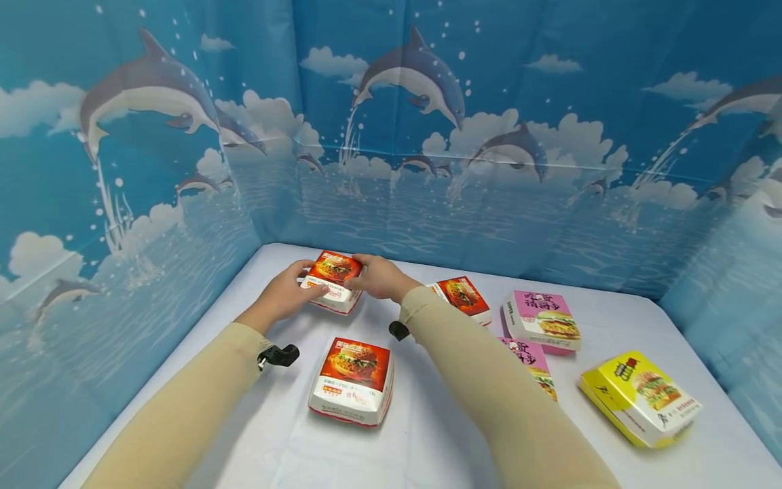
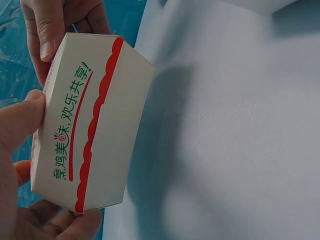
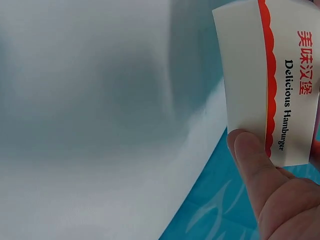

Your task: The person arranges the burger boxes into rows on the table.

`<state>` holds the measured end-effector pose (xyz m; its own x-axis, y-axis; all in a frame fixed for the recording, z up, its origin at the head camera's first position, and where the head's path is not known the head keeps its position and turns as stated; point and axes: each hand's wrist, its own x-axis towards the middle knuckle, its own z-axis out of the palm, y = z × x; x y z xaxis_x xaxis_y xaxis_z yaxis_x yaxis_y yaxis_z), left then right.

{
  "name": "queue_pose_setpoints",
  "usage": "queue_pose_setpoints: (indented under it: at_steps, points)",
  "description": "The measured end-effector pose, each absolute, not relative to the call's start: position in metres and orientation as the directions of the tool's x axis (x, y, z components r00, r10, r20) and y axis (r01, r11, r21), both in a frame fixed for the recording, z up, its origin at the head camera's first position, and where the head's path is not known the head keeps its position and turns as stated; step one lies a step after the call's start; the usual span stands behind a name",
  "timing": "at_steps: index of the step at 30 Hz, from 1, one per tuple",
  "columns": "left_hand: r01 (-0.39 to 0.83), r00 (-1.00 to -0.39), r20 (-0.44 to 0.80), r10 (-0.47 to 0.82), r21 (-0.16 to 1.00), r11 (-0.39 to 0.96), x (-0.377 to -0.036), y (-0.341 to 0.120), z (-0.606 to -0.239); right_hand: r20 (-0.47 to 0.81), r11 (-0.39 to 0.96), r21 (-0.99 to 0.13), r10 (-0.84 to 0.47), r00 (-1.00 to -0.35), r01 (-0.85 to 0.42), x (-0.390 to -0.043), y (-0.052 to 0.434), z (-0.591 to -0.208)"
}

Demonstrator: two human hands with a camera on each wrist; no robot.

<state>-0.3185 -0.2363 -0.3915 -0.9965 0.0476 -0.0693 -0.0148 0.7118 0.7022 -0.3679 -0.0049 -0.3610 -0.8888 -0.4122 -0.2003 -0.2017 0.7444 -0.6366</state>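
Observation:
A red-and-white hamburger box is between both hands at the far left of the table. My left hand grips its left side, with the thumb on the front edge. On the right side my right hand holds the same box. The left wrist view shows the white side with green lettering and a red wavy band, and a shadow on the cloth beside it. In the right wrist view, fingers press against the side marked "Delicious Hamburger". A second red-and-white hamburger box sits nearer, between the forearms.
Right of the right arm stand another red hamburger box, a pink box, a second pink box partly hidden by the sleeve, and a yellow box. A blue dolphin-print curtain borders the white table.

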Motion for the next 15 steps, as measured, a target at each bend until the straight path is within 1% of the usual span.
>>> queue_pose_setpoints:
  at_steps: [15]
  points:
    - [0.04, -0.989, -0.071, 0.128, 0.71, 0.703, -0.32, -0.212, -0.39, -0.237, 0.761, -0.629, -0.384, -0.892, -0.161, -0.36, 0.027, -0.359]
